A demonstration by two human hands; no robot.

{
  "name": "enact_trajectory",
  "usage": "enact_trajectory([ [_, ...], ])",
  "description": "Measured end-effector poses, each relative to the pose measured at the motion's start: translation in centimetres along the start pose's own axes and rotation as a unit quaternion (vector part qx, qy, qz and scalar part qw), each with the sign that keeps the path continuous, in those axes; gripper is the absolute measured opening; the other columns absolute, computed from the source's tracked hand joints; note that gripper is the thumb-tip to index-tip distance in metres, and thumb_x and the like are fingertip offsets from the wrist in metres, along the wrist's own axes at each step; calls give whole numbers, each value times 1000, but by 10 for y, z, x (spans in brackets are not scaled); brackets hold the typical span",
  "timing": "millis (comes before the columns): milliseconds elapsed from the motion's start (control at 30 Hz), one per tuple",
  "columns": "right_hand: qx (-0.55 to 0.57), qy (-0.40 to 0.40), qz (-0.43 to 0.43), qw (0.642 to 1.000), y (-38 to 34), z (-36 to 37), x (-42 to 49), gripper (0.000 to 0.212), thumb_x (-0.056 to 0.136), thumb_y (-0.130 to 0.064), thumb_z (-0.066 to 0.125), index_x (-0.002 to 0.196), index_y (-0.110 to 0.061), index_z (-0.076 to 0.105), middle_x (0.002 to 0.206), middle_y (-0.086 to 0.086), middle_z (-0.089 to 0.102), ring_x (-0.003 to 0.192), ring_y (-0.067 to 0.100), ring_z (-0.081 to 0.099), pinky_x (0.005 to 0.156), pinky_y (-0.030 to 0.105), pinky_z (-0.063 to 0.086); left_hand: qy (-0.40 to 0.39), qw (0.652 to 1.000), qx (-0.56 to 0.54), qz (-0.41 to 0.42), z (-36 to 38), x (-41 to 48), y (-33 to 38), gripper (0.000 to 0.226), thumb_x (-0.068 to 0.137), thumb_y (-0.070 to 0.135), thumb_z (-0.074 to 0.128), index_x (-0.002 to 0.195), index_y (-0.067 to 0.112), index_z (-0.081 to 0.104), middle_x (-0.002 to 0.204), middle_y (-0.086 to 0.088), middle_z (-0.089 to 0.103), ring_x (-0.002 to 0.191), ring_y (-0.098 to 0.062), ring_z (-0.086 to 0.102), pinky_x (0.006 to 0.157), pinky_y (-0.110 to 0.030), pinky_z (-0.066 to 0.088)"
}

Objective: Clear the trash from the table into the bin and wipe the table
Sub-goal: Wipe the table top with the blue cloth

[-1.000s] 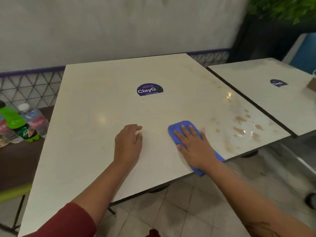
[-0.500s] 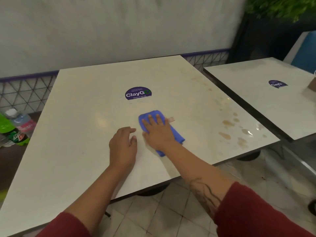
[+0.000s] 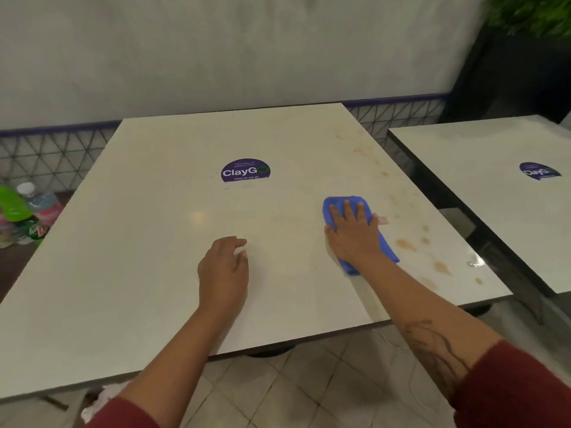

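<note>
White table (image 3: 139, 242) — purple ClayGo sticker (image 3: 245, 170) at centre; blue cloth (image 3: 343, 202) lay flat right of centre, under right hand (image 3: 352, 234); brown stains (image 3: 406, 244) dotted right side; left hand (image 3: 224, 270) rested near middle.

The sticker (image 3: 245, 171) lies on the table (image 3: 139, 242), towards the middle of its far half. Nearer the person and to the sticker's right, the cloth (image 3: 343, 202) lies flat on the tabletop with the right hand (image 3: 352, 236) spread on top of it. Closer yet, almost straight in front of the sticker, the left hand (image 3: 222, 270) rests on the bare tabletop, well apart from the cloth. Spill marks (image 3: 406, 244) lie right of the sticker and past the cloth along the table's right side, a second table (image 3: 494, 196) stands farther right across a gap with a plant (image 3: 531, 13) behind it, and far to the sticker's left, below the table's edge, bottles (image 3: 27, 211) sit on a lower surface.
</note>
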State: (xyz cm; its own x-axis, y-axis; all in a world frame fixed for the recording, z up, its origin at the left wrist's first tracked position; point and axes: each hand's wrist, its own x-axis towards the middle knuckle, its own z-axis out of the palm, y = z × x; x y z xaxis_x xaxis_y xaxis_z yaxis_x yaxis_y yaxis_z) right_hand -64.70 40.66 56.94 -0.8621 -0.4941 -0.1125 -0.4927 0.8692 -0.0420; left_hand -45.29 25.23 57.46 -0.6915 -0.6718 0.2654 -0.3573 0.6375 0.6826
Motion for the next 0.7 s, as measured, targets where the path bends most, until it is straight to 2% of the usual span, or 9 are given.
enact_trajectory([
  [133, 14, -12, -45, 999, -52, -1, 24, 58, 101, -42, 17, 152, -21, 0, 160, 5, -7, 145, 35, -10, 116, 55, 0, 30, 999, 20, -20, -2, -14, -1, 24, 94, 9, 51, 114, 12, 62, 121, -1, 59, 108, -18, 57, 93, -27, 40],
  [267, 1, -18, -173, 985, -97, 4, -6, 58, 101, -43, 17, 152, -22, -1, 160, 3, -8, 146, 31, -13, 117, 51, -6, 54, 998, 32, -25, -2, -20, 7, 25, 92, 7, 51, 114, 12, 63, 119, -2, 60, 110, -19, 56, 91, -23, 35],
  [433, 19, -21, -290, 957, -74, 9, -65, 55, 101, -42, 21, 152, -29, 4, 160, 0, -5, 147, 25, -11, 117, 46, -8, 51, 998, 17, -37, 15, -20, 31, 27, 93, 8, 48, 116, 12, 61, 122, -3, 59, 112, -19, 54, 92, -22, 34],
  [567, 36, -28, -277, 960, -6, 6, -82, 53, 102, -42, 23, 150, -35, 5, 160, -4, -6, 147, 18, -10, 118, 43, -6, 28, 999, 30, -12, 31, -20, 48, 27, 93, 9, 49, 117, 11, 62, 123, -4, 58, 113, -21, 55, 94, -27, 35],
  [700, 14, -17, -188, 982, 63, 0, -58, 53, 101, -41, 23, 151, -35, 6, 160, -3, -3, 147, 20, -7, 117, 45, 3, -37, 995, 88, 21, 34, -23, 51, 27, 93, 13, 50, 118, 12, 61, 125, -5, 58, 106, -24, 58, 95, -33, 38],
])
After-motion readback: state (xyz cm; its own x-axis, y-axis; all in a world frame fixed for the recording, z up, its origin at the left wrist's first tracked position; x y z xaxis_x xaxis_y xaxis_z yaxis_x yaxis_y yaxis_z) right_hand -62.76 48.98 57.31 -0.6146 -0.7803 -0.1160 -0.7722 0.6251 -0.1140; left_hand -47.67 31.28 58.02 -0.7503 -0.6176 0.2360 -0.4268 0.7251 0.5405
